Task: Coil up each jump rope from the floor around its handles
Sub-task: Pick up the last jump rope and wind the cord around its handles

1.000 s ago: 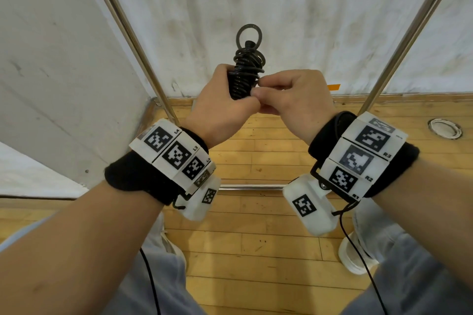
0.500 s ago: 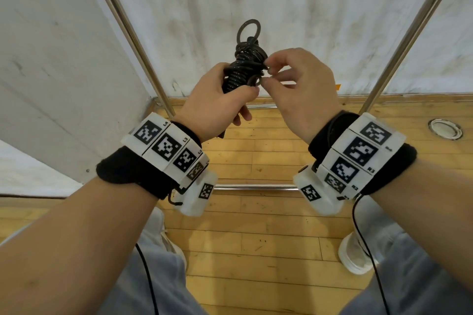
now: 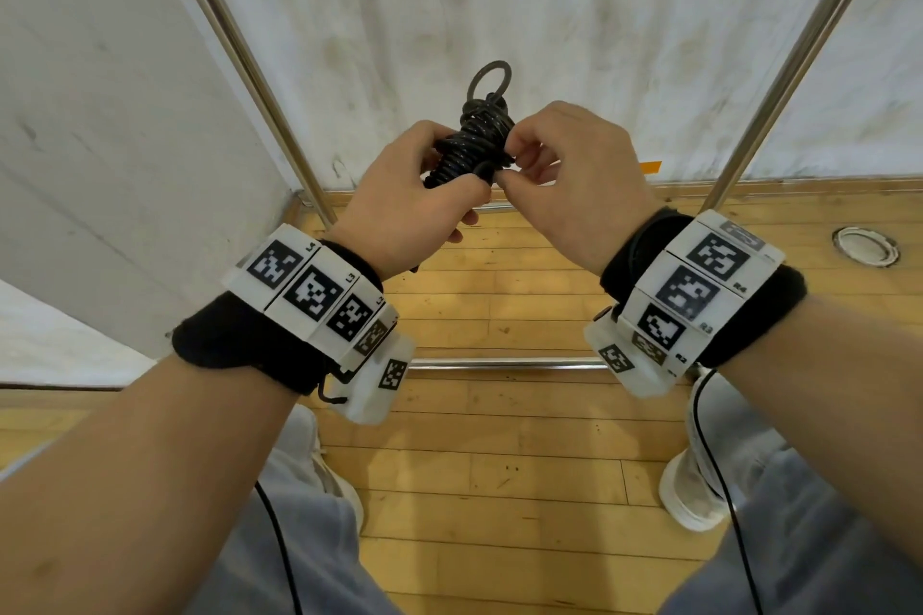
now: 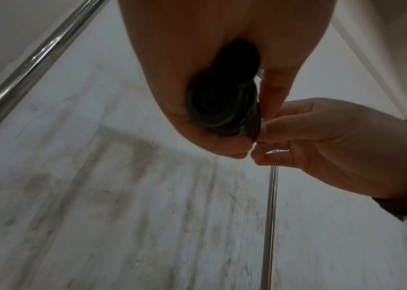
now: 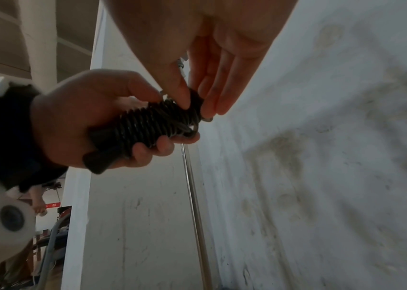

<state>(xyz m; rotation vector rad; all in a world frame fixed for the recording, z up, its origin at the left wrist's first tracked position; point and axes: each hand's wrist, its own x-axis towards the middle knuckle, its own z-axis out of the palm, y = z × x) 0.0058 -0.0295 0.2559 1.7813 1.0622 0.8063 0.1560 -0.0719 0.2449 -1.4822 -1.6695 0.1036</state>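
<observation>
A black jump rope (image 3: 469,145) is wound in tight turns around its two black handles (image 5: 103,155), with a small loop (image 3: 491,77) of cord standing up at the top. My left hand (image 3: 424,195) grips the bundle around its lower part, held up in front of the wall. The round handle ends (image 4: 212,102) show in the left wrist view. My right hand (image 3: 564,165) pinches the cord at the upper turns of the bundle (image 5: 185,109) between thumb and fingertips.
Slanted metal poles (image 3: 239,60) (image 3: 799,50) frame a stained white wall. A horizontal metal bar (image 3: 499,363) lies low over the wooden floor (image 3: 499,489). A round floor fitting (image 3: 866,245) sits at right. White shoes (image 3: 692,494) stand below.
Both hands have lowered slightly with the bundle. My right hand's fingers, lifted at the top turns half a second ago, have curled in closer and pinch the cord lower on the bundle.
</observation>
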